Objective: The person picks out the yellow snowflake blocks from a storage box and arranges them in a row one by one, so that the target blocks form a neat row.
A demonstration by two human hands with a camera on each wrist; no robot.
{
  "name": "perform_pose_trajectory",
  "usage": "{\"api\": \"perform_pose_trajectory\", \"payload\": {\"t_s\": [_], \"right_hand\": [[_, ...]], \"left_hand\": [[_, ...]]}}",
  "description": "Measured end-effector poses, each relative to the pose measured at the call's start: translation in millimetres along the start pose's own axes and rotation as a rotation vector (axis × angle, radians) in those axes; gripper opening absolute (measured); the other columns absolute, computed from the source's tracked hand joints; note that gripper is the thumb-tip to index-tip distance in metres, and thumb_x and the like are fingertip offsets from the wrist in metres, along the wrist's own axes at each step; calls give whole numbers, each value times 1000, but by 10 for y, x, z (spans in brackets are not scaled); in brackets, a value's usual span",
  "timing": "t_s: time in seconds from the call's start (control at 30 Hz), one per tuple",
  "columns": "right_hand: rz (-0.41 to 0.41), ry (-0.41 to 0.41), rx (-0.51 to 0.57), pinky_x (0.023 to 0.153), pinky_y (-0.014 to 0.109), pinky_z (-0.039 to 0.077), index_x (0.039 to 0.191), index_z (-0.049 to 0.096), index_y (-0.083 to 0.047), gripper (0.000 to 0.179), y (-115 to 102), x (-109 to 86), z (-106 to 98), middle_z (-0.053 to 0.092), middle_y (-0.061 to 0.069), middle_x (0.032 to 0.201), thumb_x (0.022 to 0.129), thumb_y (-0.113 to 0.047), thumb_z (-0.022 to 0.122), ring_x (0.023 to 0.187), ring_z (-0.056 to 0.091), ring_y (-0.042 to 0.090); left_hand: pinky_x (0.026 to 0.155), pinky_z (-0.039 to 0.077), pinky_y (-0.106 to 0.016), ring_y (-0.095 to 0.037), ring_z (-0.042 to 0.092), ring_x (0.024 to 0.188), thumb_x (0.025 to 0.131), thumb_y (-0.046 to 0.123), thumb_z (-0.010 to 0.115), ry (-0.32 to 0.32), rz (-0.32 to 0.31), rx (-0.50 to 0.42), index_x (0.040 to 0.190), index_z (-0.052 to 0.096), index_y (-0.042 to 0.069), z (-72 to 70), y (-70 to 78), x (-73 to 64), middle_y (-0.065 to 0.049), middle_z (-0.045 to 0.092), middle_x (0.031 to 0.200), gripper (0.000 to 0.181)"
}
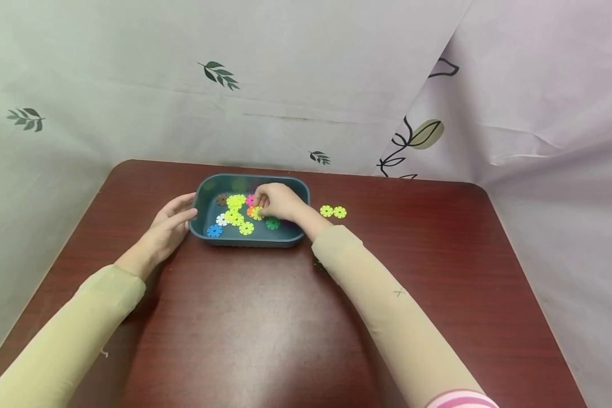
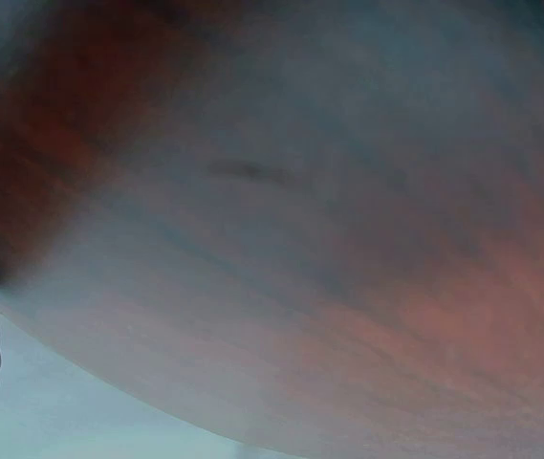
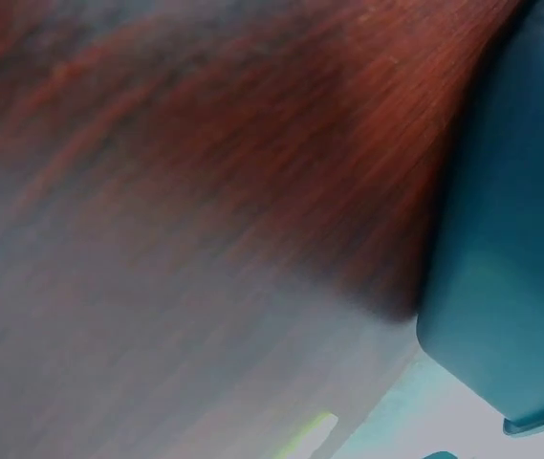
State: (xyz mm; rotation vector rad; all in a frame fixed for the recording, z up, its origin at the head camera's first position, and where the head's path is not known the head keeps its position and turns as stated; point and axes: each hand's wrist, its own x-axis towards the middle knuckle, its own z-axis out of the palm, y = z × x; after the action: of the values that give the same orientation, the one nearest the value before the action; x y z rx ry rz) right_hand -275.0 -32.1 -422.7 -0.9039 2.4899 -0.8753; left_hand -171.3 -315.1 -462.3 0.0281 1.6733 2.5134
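The right hand (image 1: 280,201) reaches into the tray (image 1: 250,242). Its grip appears closed on a yellow disc (image 1: 256,213), pinched between thumb and curled fingers; the exact contact is partly hidden by the hand. The left hand (image 1: 165,232) is not clenched: its extended fingers touch the left end of the tray, which stands on the table (image 1: 234,306).

Potential faults:

1. Slipped disc. The disc is thin and notched. A pinch at the edge only could let it rotate or drop back into the tray.

2. Wrong or double pick-up. An orange disc (image 1: 250,211) lies just beside the pinched piece, and a pink disc (image 1: 250,199) lies close behind. Crowding could cause a neighbour to be dragged along.

3. Tangled pieces. The yellow cluster (image 1: 234,217) overlaps; meshing notches could lift several pieces together.

4. Tray shift. The left hand supports one end only. A sideways knock from the right wrist, which crosses the opposite rim, could turn the tray.

5. Sleeve contact. The pair of yellow discs (image 1: 333,211) lies on the table just beyond the right wrist. A wide arm sweep could scatter them.

The green disc (image 1: 272,223), below the right hand, could likewise be displaced by the palm.
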Motion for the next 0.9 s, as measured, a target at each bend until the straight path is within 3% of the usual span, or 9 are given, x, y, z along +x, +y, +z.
{"api": "perform_pose_trajectory", "payload": {"t_s": [0.27,0.57,0.9], "right_hand": [[-29,48,176,85,26,58,104,74,-4,8,-7,-68,-107,76,12,103,97,-8,77,96,72,21],[-47,162,283,86,26,60,106,75,-2,12,-30,-255,-498,76,14,103,94,-4,80,94,73,23],[13,274,316,83,24,56,104,75,0,11,287,-530,-860,75,11,98,94,-3,79,86,69,15]], "left_hand": [[95,53,-17,-4,64,115,107,-4,52,-3,-6,-6,127,68,20,-3,-21,27,8,71,125,35],[94,54,-17,-5,65,113,107,-4,52,-1,-6,-21,128,68,19,-36,-19,30,7,71,125,35],[98,51,-15,-4,62,117,107,-2,52,-4,-12,3,129,66,21,-65,19,11,9,68,128,34]]}}
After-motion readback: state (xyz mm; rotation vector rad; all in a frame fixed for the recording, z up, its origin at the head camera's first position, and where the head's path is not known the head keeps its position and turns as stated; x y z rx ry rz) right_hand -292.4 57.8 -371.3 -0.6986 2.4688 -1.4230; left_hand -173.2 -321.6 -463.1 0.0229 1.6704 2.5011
